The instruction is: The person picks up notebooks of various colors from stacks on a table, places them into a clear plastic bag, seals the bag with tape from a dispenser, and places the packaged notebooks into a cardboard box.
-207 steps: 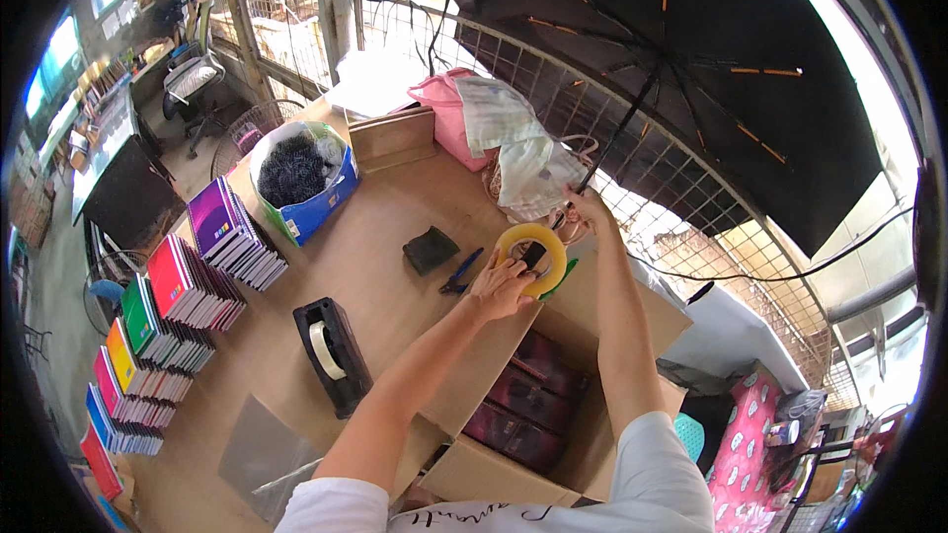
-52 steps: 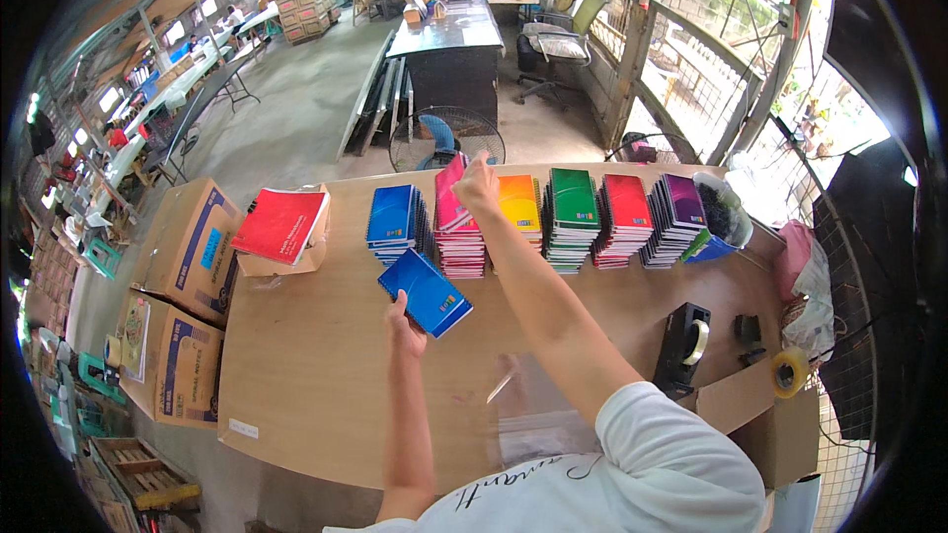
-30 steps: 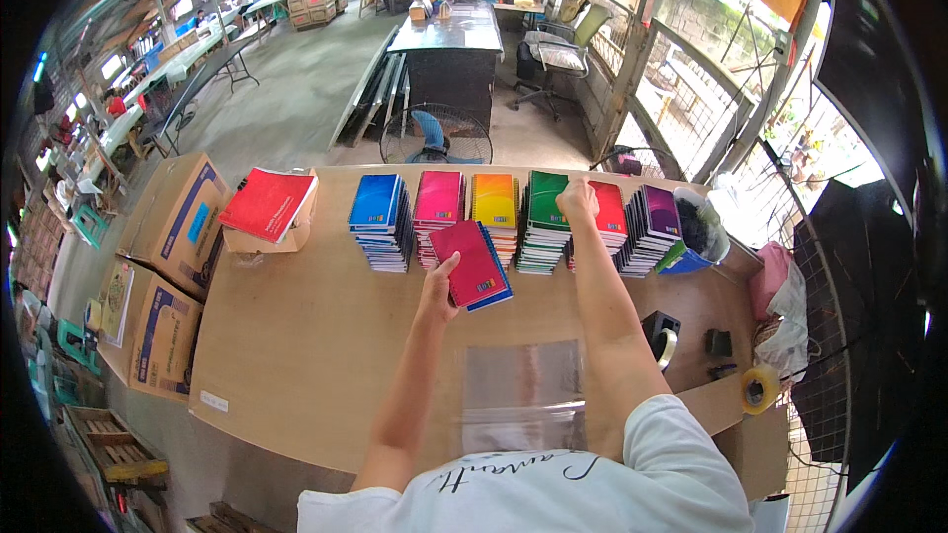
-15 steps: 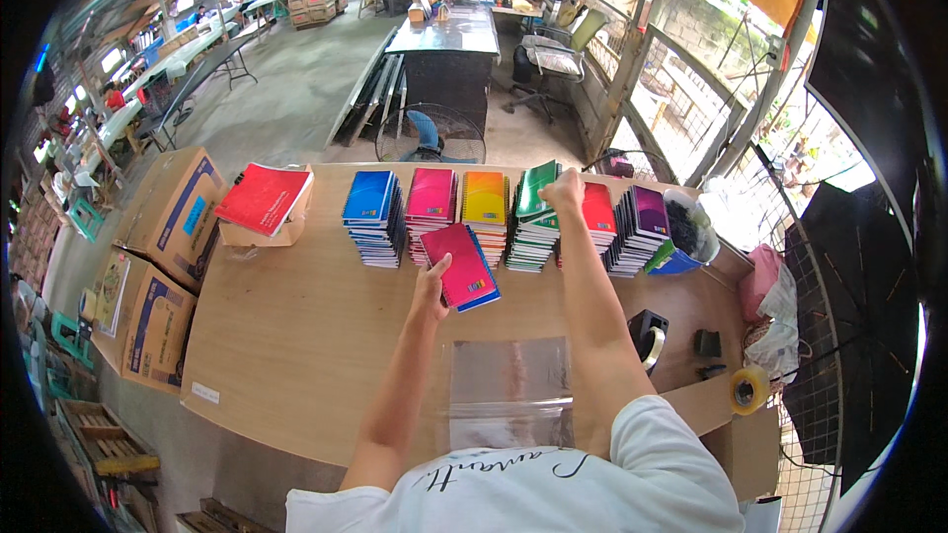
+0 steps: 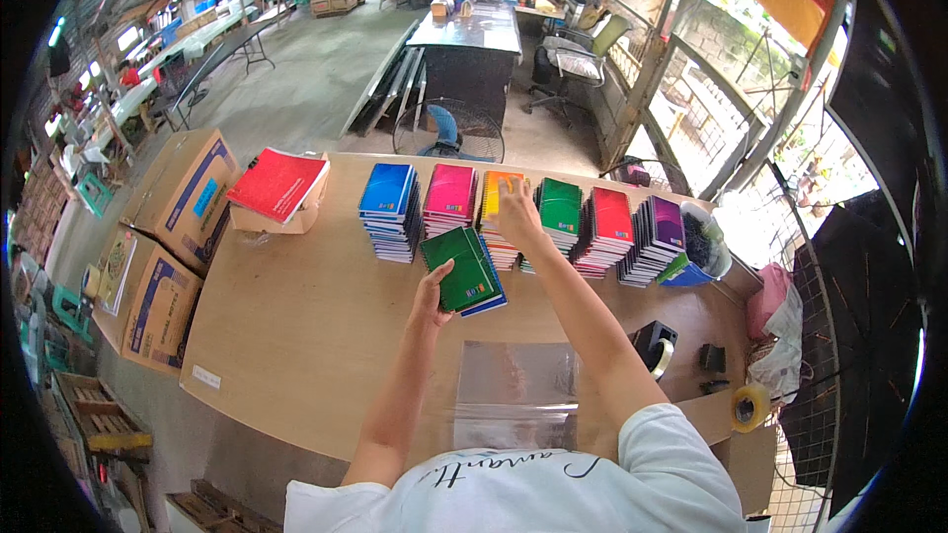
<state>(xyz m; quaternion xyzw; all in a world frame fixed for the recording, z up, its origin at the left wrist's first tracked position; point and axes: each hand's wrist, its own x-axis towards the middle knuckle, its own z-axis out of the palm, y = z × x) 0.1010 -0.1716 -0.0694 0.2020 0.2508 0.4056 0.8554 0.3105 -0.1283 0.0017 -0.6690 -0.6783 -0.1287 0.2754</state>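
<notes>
My left hand (image 5: 432,294) is closed on a small fanned bundle of spiral notebooks, with a green notebook (image 5: 462,274) on top and a blue edge showing beneath it. Over the yellow notebook stack (image 5: 491,199) is my right hand (image 5: 517,211), its fingers bent and apart at the top cover. To the left of it stand a pink stack (image 5: 450,190) and a blue stack (image 5: 384,188). On its right are green (image 5: 560,205), red (image 5: 611,215) and purple stacks (image 5: 667,224). My right hand hides part of the yellow stack.
Clear plastic sleeves (image 5: 515,375) lie before me on the table (image 5: 296,336). A tape dispenser (image 5: 654,343) and a tape roll (image 5: 750,405) are at the right. Red books (image 5: 279,185) sit far left, beside cardboard boxes (image 5: 148,296). A fan (image 5: 446,128) stands behind the table.
A green notebook now tops the bundle in my left hand, where a pink one was. My right hand has moved left from the green stack to the yellow one.
</notes>
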